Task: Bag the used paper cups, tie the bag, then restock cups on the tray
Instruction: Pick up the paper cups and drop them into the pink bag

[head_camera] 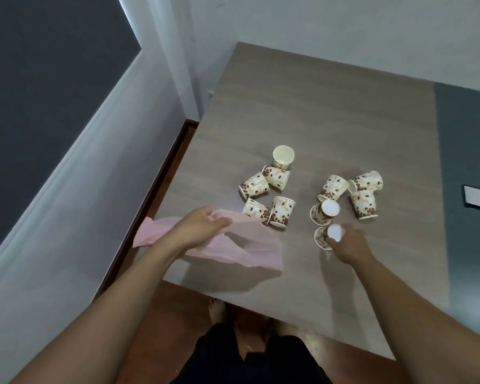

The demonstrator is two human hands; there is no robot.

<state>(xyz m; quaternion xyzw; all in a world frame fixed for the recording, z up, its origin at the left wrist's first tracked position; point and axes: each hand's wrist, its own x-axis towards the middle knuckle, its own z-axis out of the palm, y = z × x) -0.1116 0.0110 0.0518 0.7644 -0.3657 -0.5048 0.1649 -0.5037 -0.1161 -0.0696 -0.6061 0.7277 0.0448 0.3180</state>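
Nearest cup [327, 236] being grasped by right hand [349, 245] fingers; left hand [203, 225] clenching pink bag [247, 245]. Limp mouth risking collapsing, cup missing it.

Table [330, 112] with scattered cups [283, 157]

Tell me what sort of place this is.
Probably an office or meeting room: a long grey wood-grain table bearing scattered coffee-bean-print paper cups, plain white walls, and a dark glass panel.
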